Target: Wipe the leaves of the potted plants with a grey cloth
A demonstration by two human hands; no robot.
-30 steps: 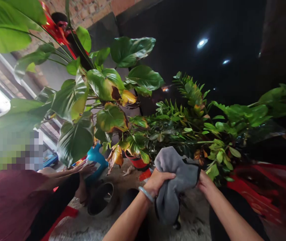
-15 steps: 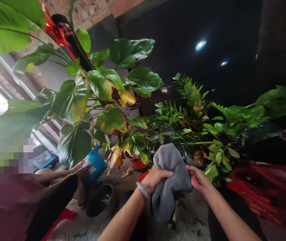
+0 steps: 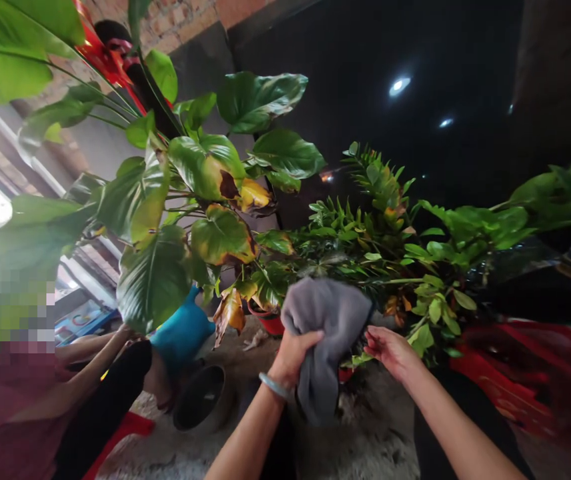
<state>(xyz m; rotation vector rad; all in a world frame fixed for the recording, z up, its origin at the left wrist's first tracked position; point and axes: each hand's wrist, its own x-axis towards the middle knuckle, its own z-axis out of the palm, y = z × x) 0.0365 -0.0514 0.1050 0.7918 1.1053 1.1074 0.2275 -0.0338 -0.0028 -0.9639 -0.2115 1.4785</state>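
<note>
A grey cloth (image 3: 323,313) hangs bunched in front of me, partly blurred by motion. My left hand (image 3: 293,357), with a pale bangle at its wrist, grips it from the left, thumb across the front. On the other side my right hand (image 3: 388,350) has its fingers curled together at the cloth's right edge, seeming to pinch it; the exact contact is hard to see. Behind the cloth stand leafy green plants (image 3: 345,233), and a red pot (image 3: 270,322) shows to its left.
A large-leafed plant (image 3: 155,280) with browned leaves spreads over the left. Below it are a dark bucket (image 3: 203,403) and a blue container (image 3: 183,333). Another person (image 3: 10,413) sits at far left. Red bags (image 3: 510,373) lie on the right; a dark glossy panel (image 3: 365,80) stands behind.
The cloth has moved left and slightly up, with my left hand on it. My right hand has shifted slightly left. The other person's hands have drawn back from the blue container.
</note>
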